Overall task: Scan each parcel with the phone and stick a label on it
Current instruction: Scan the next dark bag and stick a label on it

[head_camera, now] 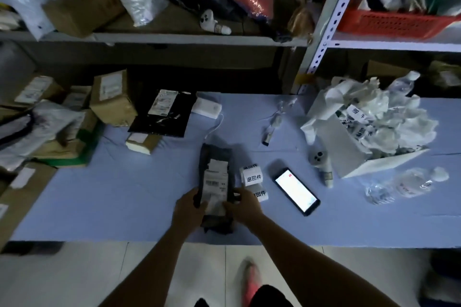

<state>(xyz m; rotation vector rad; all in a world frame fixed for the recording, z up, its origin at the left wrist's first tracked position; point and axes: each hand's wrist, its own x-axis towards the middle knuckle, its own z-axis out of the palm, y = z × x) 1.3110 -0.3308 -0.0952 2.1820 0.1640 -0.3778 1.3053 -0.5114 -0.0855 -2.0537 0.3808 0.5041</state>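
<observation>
- Head view: we see a dark parcel (pixel 216 157) lying lengthwise on the blue-covered table (pixel 112 194), near the front edge, with a white shipping label on its upper face.
- The left hand (pixel 188 203) grips the parcel's left edge, fingers curled round it.
- The right hand (pixel 243 203) holds the right edge, its thumb lying on the white label and its fingers wrapped at the side.
- Just to the right of the parcel sits a roll of stickers (pixel 253 177) printed with bold black characters (partly hidden behind the right hand).
- Further right, apart from both hands, the phone (pixel 296 190) lies flat on the cloth with its screen lit and facing up.
- Beyond the phone we find a white box (pixel 349 154) heaped with crumpled paper, and a clear water bottle (pixel 406 185) lying on its side in front of it.
- On the left end of the table, a pile of cardboard parcels (pixel 112 99) and a black mailer (pixel 164 112) lie well apart from the hands.
- A small white device (pixel 207 107) with a cable sits at the back of the table.
</observation>
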